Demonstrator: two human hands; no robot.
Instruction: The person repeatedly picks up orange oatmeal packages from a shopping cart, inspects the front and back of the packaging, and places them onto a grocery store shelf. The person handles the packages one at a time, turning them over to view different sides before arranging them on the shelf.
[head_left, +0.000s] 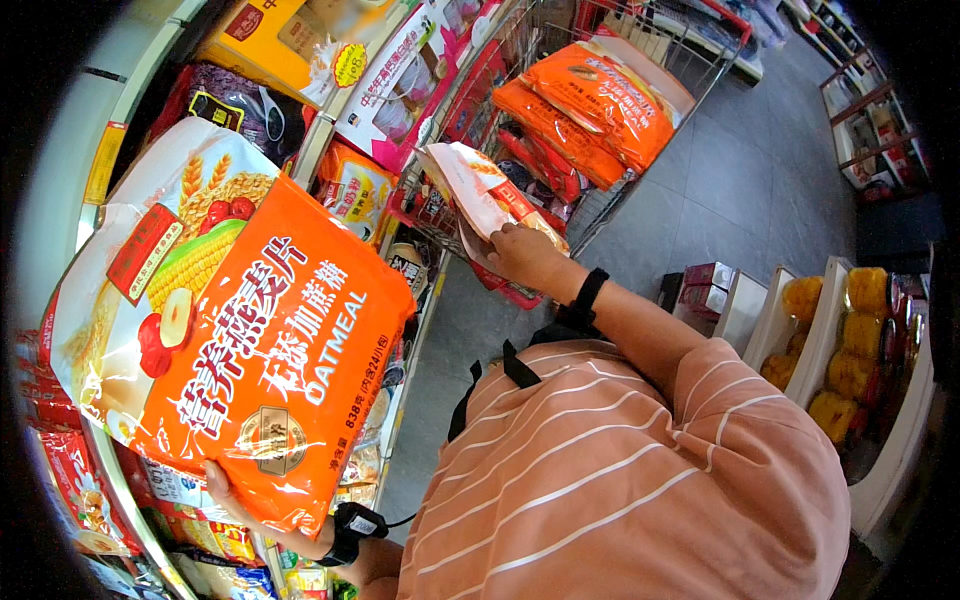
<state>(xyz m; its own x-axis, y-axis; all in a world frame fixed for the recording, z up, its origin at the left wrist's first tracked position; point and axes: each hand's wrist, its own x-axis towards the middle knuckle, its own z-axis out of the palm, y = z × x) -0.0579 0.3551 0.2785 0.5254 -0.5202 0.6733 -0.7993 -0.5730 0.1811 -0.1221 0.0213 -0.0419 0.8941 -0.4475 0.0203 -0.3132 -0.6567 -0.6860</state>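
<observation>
My left hand (247, 510) grips the lower edge of a large orange and white oatmeal bag (300, 330), holding it up in front of the shelves. The bag is printed with corn, red dates and grain, and it hides most of my fingers. Over the near end of a wire shopping cart (600, 217), my right hand (525, 255) is closed on the top of another oatmeal bag (487, 187), seen nearly edge-on. More orange oatmeal bags (600, 97) lie stacked inside the cart, with red packs beneath them.
Store shelves (124, 495) on the left carry packaged foods, among them a white and pink gift box (397, 90) and a dark purple bag (240, 112). Jars of yellow fruit (862, 330) stand on a display at the right. Grey floor tiles (720, 165) lie beside the cart.
</observation>
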